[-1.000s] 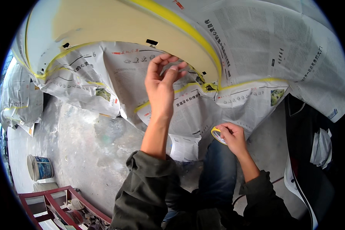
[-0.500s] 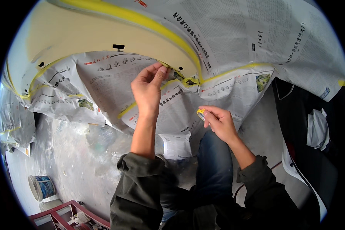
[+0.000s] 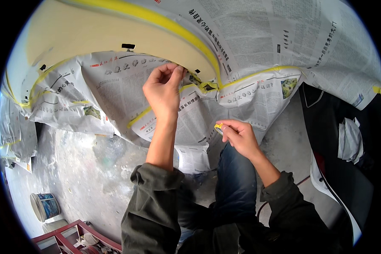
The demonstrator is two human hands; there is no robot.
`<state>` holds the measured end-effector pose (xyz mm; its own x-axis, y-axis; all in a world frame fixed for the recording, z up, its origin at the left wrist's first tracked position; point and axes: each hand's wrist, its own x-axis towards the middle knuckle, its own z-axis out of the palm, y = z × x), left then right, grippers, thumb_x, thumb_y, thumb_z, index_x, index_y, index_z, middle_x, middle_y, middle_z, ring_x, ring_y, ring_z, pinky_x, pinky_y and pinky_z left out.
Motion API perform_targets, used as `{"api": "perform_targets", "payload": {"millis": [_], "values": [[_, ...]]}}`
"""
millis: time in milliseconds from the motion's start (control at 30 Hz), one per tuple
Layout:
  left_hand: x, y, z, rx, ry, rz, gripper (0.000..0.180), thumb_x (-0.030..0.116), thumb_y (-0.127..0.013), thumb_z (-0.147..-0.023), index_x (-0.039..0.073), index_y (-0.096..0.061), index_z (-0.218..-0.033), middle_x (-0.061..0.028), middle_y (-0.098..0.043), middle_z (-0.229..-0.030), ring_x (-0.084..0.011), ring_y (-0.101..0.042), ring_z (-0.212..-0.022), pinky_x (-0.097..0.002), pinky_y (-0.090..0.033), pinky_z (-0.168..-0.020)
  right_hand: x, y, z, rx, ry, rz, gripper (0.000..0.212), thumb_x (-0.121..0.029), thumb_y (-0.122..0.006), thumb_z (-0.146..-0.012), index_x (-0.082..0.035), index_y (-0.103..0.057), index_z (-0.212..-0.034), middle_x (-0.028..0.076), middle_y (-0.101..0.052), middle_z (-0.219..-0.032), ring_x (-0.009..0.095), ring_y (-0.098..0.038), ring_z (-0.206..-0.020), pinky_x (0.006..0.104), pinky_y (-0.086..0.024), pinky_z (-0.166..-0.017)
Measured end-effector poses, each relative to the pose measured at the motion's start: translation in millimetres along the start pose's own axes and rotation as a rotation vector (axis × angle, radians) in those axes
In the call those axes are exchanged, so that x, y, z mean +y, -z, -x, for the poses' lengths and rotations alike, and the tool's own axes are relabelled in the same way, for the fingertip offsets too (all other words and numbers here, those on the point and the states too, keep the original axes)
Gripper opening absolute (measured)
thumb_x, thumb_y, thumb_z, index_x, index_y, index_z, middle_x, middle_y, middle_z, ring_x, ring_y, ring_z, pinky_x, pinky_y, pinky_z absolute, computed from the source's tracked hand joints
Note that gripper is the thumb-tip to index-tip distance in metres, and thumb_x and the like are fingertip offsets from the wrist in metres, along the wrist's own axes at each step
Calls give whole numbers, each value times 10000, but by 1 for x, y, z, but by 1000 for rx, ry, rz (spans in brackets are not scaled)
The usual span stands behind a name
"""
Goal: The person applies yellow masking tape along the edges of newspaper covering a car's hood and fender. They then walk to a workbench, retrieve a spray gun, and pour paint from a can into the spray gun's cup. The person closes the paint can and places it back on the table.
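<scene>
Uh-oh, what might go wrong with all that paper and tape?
The left hand is pinched at the edge of the newspaper, which might tear if tugged hard. The tape roll sits just in the right hand's fingers, so it could slip and drop. The crumpled tape at the corner may not stick flat.

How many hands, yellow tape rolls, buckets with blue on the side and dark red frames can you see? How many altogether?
Left hand and right hand: 2
Yellow tape roll: 1
Bucket with blue on its side: 1
Dark red frame: 1
Total: 5
</scene>
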<state>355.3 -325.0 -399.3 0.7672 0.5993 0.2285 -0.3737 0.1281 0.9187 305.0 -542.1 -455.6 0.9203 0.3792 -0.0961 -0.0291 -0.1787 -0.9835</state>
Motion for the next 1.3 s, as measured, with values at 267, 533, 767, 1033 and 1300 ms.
{"api": "perform_targets", "payload": {"millis": [267,533,767,1033,1300], "values": [[7,3,8,-22,98,58,184,15,-657,-871,-70,-675,-1033,-104,-698,-932,-138,-638,-869,-261,-497,-832,4,4,4,2,-65,-3,215,-98,-580,-931,6,-683,-1089,4,-647,-740,36,-549,-627,201,-394,-549],[27,11,8,-66,168,225,244,-16,-609,-882,-86,-634,-1114,-147,-677,-1054,-207,-650,-998,-294,-502,-914,14,-1,5,-5,-86,-5,215,-108,-579,-929,-21,-686,-1093,-2,-618,-666,23,-469,-540,197,-353,-478],[45,23,-4,-28,42,416,315,-55,-531,-903,-88,-559,-1215,-157,-652,-1077,-223,-648,-979,-310,-536,-895,20,4,7,-4,-76,-10,220,-114,-562,-935,-21,-686,-1091,-9,-604,-653,20,-445,-518,193,-341,-464],[54,29,-8,-74,-12,413,340,-56,-477,-921,-82,-490,-1260,-177,-634,-1106,-264,-640,-1009,-357,-542,-924,17,6,7,-23,-71,21,224,-122,-561,-941,-22,-680,-1103,-8,-607,-673,19,-450,-528,190,-344,-470],[57,38,-6,165,7,300,269,-8,-503,-923,-44,-533,-1188,-194,-653,-1076,-256,-681,-908,-296,-586,-746,6,5,0,76,-1,-12,267,-126,-550,-953,-21,-656,-1174,-27,-574,-672,24,-434,-538,197,-355,-497]]}}
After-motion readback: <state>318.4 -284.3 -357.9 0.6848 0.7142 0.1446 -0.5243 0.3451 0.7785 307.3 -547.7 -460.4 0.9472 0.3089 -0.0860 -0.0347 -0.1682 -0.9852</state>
